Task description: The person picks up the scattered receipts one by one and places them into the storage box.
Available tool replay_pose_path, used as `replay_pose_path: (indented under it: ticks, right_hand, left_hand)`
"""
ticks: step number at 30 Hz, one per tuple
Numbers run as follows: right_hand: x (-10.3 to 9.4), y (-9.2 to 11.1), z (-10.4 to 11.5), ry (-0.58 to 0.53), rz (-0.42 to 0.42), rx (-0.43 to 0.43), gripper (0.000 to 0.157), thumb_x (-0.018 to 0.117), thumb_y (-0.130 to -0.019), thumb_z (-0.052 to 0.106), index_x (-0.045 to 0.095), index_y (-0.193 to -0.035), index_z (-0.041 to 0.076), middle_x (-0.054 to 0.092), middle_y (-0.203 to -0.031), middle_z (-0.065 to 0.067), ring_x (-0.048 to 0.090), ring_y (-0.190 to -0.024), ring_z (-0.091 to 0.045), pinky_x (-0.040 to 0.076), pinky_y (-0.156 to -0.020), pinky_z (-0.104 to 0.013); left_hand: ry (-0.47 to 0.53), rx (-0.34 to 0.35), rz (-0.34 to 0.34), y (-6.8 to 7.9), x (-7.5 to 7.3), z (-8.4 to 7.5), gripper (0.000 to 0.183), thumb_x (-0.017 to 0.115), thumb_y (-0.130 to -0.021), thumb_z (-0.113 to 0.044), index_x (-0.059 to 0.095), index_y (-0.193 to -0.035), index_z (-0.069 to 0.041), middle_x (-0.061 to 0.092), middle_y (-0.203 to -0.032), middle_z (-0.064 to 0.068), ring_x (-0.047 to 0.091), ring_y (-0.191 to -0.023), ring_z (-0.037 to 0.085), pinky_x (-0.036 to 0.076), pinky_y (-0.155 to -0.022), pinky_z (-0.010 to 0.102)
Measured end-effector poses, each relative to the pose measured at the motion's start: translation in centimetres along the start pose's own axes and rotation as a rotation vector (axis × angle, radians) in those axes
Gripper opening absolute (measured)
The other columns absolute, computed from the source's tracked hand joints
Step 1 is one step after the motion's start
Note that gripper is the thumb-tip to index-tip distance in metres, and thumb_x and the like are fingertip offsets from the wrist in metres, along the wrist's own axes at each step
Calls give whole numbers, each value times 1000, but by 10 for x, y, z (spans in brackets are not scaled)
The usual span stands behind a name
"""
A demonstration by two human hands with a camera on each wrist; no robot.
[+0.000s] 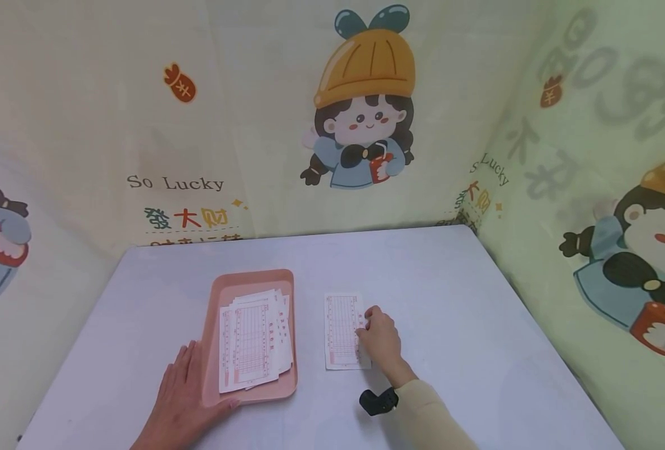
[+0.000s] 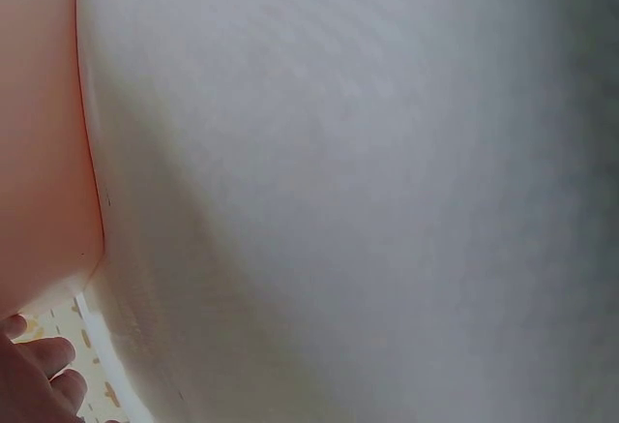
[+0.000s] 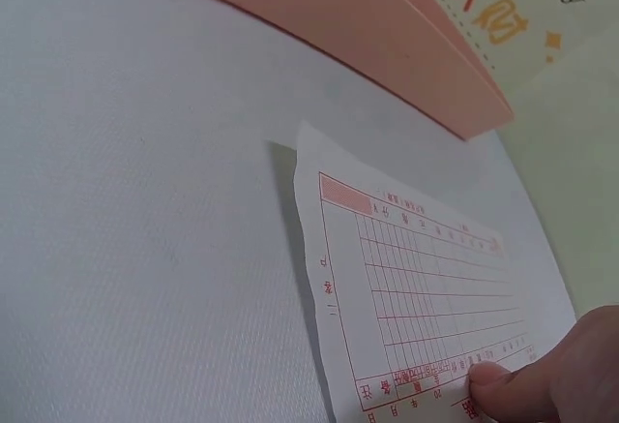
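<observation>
My right hand [image 1: 382, 340] pinches the right edge of a white printed receipt slip [image 1: 340, 331] on the table. In the right wrist view my thumb [image 3: 517, 389] lies on the slip's printed face, and the near edge of the paper rises off the surface a little. To the left stands a pink tray [image 1: 254, 281] holding a loose, overlapping pile of similar slips [image 1: 254, 340]. My left hand [image 1: 180, 394] rests along the tray's left side with straight fingers, its thumb at the front rim. The left wrist view catches only fingertips beside the tray wall [image 2: 44, 152].
The white table [image 1: 450, 300] runs back to a wall sheet [image 1: 265, 125] printed with cartoon figures. Another printed sheet [image 1: 546, 237] borders the table on the right. A black band [image 1: 379, 402] sits on my right wrist.
</observation>
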State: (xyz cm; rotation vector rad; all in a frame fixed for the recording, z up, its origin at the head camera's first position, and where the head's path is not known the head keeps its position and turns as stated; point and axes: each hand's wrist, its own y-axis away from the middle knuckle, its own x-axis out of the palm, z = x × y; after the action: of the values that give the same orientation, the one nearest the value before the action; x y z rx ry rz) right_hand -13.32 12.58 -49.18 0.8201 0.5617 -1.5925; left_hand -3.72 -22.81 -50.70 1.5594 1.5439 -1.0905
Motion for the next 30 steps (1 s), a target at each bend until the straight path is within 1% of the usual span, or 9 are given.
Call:
replay_pose_path:
  ticks: [3,6,9,13,16,19,20,22,30]
  right_hand:
    - [-1,-1,-1,-6,6,7,31,74,-86,8,59,-113,3,59,-81,-7,52,-64,-17,43,-55,-25]
    - [-3,-1,-1,-18,14,15,32,74,-86,8,58,-114,3,59,-80,-6,52,-64,-17,42,-54,-25]
    - [-5,-2,-2,-32,22,18,32,73,-86,6,59,-114,2,60,-80,-7,53,-64,-17,42,-54,-25]
    - [-9,-6,-4,-81,52,34,28,71,-87,5,60,-112,0,62,-84,-9,55,-68,-17,46,-57,-25]
    - [-13,-10,-5,-140,90,71,24,69,-88,5,62,-110,0,63,-87,-10,56,-70,-17,48,-58,-24]
    - [-17,-13,-7,-210,140,123,23,67,-88,5,63,-110,0,63,-90,-12,59,-71,-18,50,-58,-25]
    - [-18,-14,-8,-226,152,139,23,67,-88,5,63,-110,0,64,-90,-12,59,-71,-18,50,-58,-25]
    - [-20,-15,-9,-266,177,163,23,65,-88,5,63,-111,0,64,-91,-12,60,-71,-18,52,-59,-25]
    - [-25,-17,-12,-409,251,202,26,59,-91,7,61,-116,1,63,-98,-13,61,-76,-22,55,-63,-28]
  left_hand:
    - [-5,6,-9,0,1,0,130,73,-71,-69,7,-156,3,19,-157,31,18,-144,47,-19,-123,39]
    - [-4,5,-5,1,0,0,130,74,-71,-69,7,-156,3,19,-157,31,18,-144,47,-18,-123,40]
    - [2,-9,18,1,-1,0,131,72,-71,-70,5,-156,3,18,-157,31,16,-144,48,-13,-124,48]
    - [4,-19,33,1,-1,0,132,71,-72,-71,3,-157,3,17,-158,31,16,-144,48,-17,-123,44]
    - [8,-26,38,0,-2,-1,132,72,-71,-72,4,-157,3,17,-158,30,15,-144,48,-11,-124,50]
    - [8,-36,49,0,-3,-1,134,72,-70,-73,4,-156,3,17,-158,31,16,-144,48,6,-120,62]
    - [8,-39,53,0,-3,-1,134,72,-69,-73,4,-156,4,17,-157,31,16,-144,48,11,-117,65]
    - [5,-40,56,0,-3,-1,135,72,-69,-74,5,-156,4,18,-157,31,16,-143,49,17,-113,66]
    - [15,-46,58,0,-3,-1,134,71,-69,-74,4,-156,4,16,-158,31,15,-144,49,11,-117,66]
